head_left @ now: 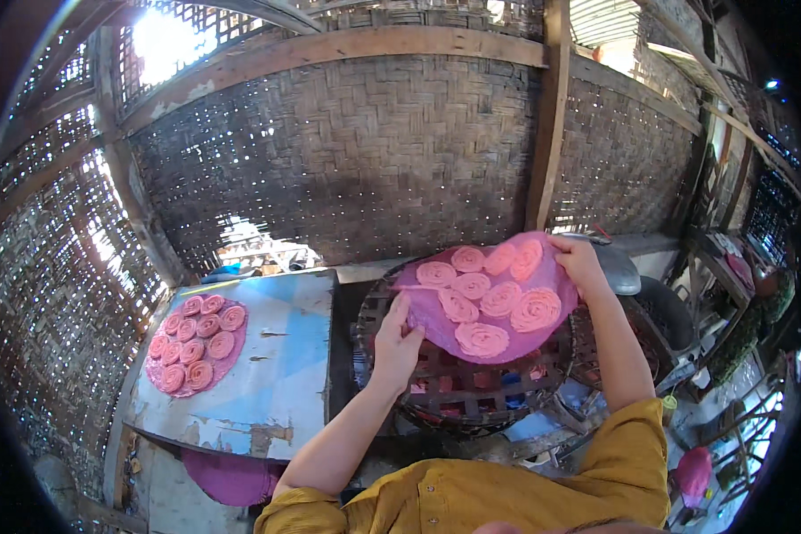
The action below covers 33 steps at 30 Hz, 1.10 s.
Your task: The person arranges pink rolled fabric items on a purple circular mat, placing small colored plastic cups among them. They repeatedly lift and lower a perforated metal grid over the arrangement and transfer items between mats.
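A purple-pink round sheet carries several coiled pink rosettes that look like piped or pressed strands. My left hand is closed on its left edge, thumb showing near the rim. At the upper right edge, my right hand grips it with fingers curled round the rim. The sheet is tilted and held above a round, dark, open-weave basket, partly hiding the basket's top. Through the slats, pink and red pieces show, too unclear to name.
Left of me stands a worn blue-and-white table; on it lies another round pink sheet with rosettes. Purple cloth-like material hangs below the table. A woven bamboo wall rises behind. A dark curved container stands at right.
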Tool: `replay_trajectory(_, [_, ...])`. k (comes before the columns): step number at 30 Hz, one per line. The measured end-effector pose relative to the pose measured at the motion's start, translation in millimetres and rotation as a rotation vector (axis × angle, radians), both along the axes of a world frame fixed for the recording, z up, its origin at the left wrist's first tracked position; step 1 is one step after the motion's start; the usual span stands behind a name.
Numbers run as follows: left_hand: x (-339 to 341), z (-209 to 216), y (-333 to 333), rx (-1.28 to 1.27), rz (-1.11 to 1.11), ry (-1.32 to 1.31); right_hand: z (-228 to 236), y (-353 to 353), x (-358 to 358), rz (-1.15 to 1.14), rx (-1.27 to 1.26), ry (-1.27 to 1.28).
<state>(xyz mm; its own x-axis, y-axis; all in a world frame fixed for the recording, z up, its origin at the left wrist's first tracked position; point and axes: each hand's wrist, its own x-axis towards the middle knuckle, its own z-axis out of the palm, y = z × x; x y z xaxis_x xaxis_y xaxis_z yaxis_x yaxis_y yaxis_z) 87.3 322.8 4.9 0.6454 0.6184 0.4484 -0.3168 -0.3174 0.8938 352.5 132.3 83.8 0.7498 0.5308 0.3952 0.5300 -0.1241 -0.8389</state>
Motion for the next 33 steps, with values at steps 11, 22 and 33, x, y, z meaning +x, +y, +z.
replay_trajectory(11, [-13.7, -5.4, -21.9, -0.732, -0.204, 0.126, -85.5, -50.2, 30.7, -0.112, -0.202, 0.046])
replay_trajectory(22, [-111.4, -8.7, 75.2, -0.325, 0.395, 0.155, -76.5, -65.7, 22.7, -0.142, -0.443, -0.074])
replay_trajectory(33, [-213.7, -72.7, 158.0, 0.496, 0.899, 1.438, -50.1, -57.5, -14.0, -0.247, -0.459, -0.555])
